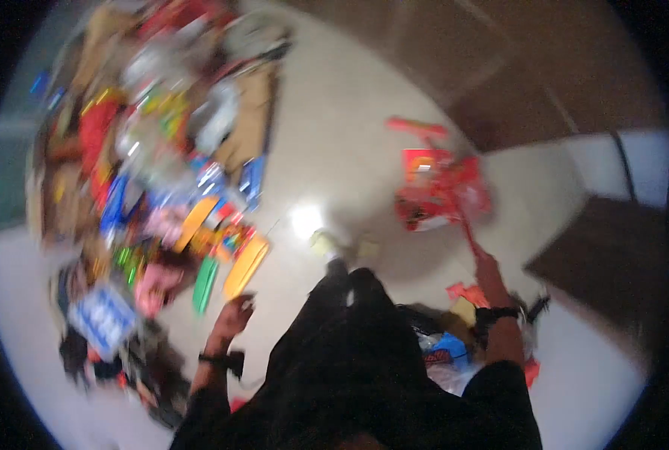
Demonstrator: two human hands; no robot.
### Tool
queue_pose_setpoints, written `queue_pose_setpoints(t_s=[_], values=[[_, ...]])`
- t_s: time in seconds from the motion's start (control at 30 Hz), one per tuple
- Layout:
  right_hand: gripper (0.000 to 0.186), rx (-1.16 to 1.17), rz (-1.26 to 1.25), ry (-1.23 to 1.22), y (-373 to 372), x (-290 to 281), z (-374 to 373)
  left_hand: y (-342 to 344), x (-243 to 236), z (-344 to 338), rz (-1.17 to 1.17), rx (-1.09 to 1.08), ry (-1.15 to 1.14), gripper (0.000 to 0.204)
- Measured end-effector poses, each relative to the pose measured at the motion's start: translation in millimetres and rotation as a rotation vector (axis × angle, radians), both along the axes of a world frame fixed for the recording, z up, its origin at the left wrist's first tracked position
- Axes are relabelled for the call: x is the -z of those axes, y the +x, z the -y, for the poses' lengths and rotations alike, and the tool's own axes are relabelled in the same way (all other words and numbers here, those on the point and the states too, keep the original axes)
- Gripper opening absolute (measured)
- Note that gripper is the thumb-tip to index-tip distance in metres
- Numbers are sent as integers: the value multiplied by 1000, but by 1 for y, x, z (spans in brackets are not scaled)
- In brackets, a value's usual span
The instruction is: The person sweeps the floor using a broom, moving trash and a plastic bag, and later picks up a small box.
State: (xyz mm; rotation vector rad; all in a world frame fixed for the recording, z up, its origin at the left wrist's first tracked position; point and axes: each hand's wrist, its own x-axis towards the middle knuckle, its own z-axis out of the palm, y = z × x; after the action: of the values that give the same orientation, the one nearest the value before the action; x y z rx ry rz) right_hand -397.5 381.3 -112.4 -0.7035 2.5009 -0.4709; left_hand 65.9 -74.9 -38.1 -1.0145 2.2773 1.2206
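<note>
Blurred in the head view, my right hand (pixel 486 267) is closed on a long red strip (pixel 468 232), which runs up to a red bundle (pixel 443 187) of packaging at the right of the floor. Whether the bundle is lifted or resting I cannot tell. My left hand (pixel 237 313) hangs at lower middle-left with loosely curled fingers apart and nothing visible in them. Close above it are a long yellow plastic piece (pixel 246 266) and a green one (pixel 206 285).
A large jumbled heap of bags, cardboard (pixel 250 112) and toys covers the left side. A blue-and-white package (pixel 102 319) lies lower left. Another pile with a blue bag (pixel 448 352) is beside my right leg. Brown tiled surfaces (pixel 499 67) border the pale floor (pixel 327 97).
</note>
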Motion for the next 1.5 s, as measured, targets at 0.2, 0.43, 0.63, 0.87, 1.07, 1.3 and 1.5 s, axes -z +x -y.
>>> queue_pose_setpoints(t_s=[0.2, 0.43, 0.63, 0.87, 1.07, 1.3, 1.5], values=[[38, 96, 306, 106, 16, -1, 15, 17, -60, -29, 34, -355, 44, 31], [41, 16, 365, 308, 15, -68, 29, 103, -20, -137, 34, -565, 24, 31], [40, -261, 375, 358, 55, -78, 127, 144, 0, -189, 49, -826, 137, 32], [34, -586, 391, 339, 164, -103, 235, 226, 26, -228, -30, -1076, 156, 34], [29, -714, 379, 406, 252, -137, 270, 311, 72, -275, -35, -1271, 226, 33], [24, -805, 371, 568, 312, -178, 293, 362, 75, -284, -171, -1461, 161, 31], [21, -1003, 398, 762, 354, -196, 348, 372, 80, -341, -219, -1762, 135, 28]])
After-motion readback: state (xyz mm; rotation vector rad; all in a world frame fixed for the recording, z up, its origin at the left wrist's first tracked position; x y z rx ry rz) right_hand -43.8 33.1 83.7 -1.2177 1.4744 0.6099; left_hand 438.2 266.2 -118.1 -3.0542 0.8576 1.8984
